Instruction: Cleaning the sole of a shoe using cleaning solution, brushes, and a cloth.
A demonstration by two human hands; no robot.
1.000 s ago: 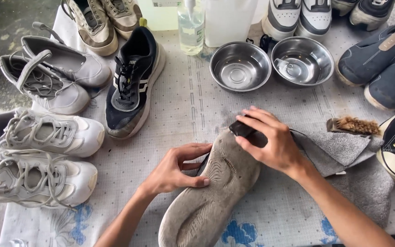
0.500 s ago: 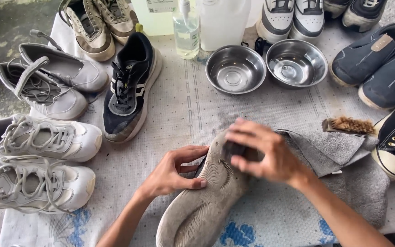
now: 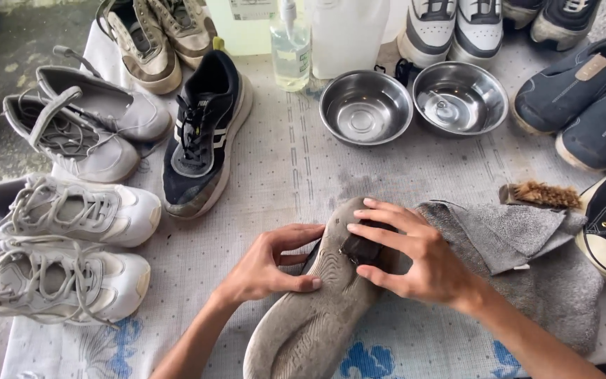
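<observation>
Cloth-covered table (image 3: 296, 168), crowded with shoes (image 3: 201, 137), bowls (image 3: 365, 107).

A shoe-cleaning work spot, set on a cloth-covered table (image 3: 296, 175) over rough concrete floor (image 3: 8, 63). Beyond the hands, two empty steel bowls (image 3: 366, 109) stand side by side, with a clear pump bottle (image 3: 290, 52) and a white jug (image 3: 348, 35) behind them. Just right of the hands lie a grey towel (image 3: 527, 245) and a bristle brush (image 3: 541, 194). Many worn sneakers (image 3: 71, 210) ring the work area on the left, right and far sides.
</observation>
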